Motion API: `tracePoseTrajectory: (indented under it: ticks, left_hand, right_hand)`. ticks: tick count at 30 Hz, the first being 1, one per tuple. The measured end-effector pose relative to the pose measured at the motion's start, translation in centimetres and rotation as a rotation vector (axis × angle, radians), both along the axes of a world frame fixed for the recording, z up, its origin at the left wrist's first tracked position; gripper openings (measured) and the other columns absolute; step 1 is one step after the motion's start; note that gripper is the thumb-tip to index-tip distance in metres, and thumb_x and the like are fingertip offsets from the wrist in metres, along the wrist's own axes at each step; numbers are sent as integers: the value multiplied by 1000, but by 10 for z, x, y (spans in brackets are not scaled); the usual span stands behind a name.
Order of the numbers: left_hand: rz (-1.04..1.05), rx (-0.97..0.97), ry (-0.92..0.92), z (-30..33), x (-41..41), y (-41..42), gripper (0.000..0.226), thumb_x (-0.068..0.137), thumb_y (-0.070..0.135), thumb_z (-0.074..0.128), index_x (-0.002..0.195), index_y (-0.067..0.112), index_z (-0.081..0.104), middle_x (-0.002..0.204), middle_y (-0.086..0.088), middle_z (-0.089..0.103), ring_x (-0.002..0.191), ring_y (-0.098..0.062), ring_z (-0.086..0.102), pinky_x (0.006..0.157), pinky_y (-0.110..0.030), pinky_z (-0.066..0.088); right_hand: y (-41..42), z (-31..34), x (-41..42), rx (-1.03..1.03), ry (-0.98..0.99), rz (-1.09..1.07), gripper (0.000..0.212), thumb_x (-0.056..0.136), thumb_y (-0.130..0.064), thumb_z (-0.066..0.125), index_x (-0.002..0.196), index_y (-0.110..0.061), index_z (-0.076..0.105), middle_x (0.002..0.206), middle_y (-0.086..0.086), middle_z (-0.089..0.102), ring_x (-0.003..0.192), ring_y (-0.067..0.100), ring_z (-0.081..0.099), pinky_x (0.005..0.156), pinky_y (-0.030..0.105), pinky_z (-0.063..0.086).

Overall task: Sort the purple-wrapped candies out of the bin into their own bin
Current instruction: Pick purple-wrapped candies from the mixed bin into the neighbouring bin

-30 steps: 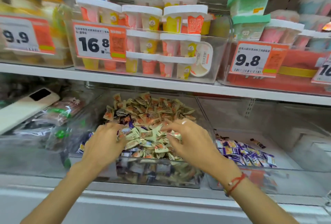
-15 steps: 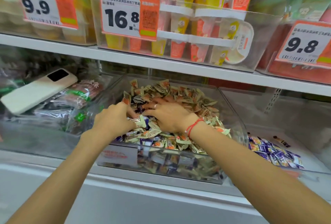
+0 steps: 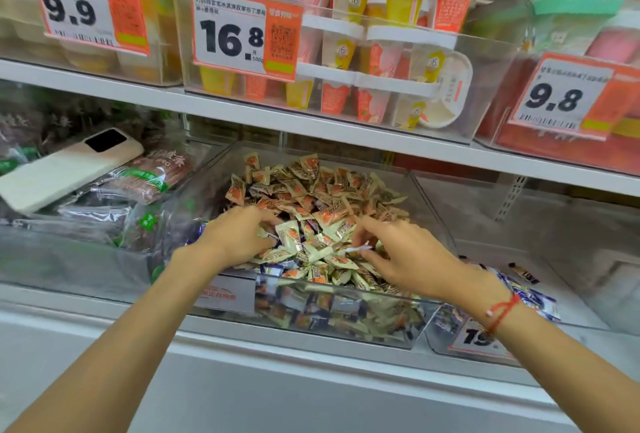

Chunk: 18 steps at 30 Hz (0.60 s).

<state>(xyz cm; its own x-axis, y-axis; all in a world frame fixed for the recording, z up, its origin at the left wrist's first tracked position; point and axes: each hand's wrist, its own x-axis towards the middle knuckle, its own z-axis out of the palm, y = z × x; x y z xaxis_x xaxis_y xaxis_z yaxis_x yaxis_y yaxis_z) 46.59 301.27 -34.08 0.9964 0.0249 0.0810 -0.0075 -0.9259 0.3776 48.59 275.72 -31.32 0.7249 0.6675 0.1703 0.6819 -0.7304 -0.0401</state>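
Two hands [image 3: 239,236] [image 3: 408,257] in clear bin [image 3: 346,297] – fingers curled into candies, grasp unclear | white shop shelf [image 3: 311,127] above

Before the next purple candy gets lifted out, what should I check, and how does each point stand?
1. Purple-wrapped candies exposed in the clear plastic mixed-candy bin: ok, near the front wall.
2. Left hand on the pile: ok.
3. Right hand grip on a purple candy: cannot tell.
4. Clear bin of sorted purple candies beside it, reachable: ok.
5. Beige-and-orange candies kept out of that bin: cannot tell.
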Motion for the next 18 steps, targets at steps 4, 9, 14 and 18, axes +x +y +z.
tracePoseTrajectory:
  ticks: [4,9,14,18]
  left_hand:
    - [91,-22,-91,3,-13,6,11,84,30,71,88,38,66,91,13,66,95,-16,62,75,-31,48]
    - [214,110,-160,0,-27,15,17,89,28,63,104,36,66,98,14,67,83,-13,57,65,-27,41]
    - [163,224,-11,-4,-25,21,37,96,38,52,131,28,55,130,1,51,121,-23,46,88,-40,44]
    - [198,260,-63,-3,-25,18,31,95,37,53,125,30,57,121,-1,63,109,-26,59,75,-32,41]
  right_hand:
    - [21,6,-1,97,-86,52,30,100,-25,44,127,-38,50,99,-6,68,71,14,61,65,37,51]
    - [83,9,24,129,-49,103,35,100,-18,43,126,-34,59,113,-3,68,50,1,46,43,19,30]
    - [116,-4,46,-243,54,162,55,90,-25,55,143,-31,40,151,-4,38,128,22,46,86,36,51]
    - [121,-1,46,-319,-69,179,46,89,-37,63,131,-22,53,132,1,55,116,22,53,77,29,41]
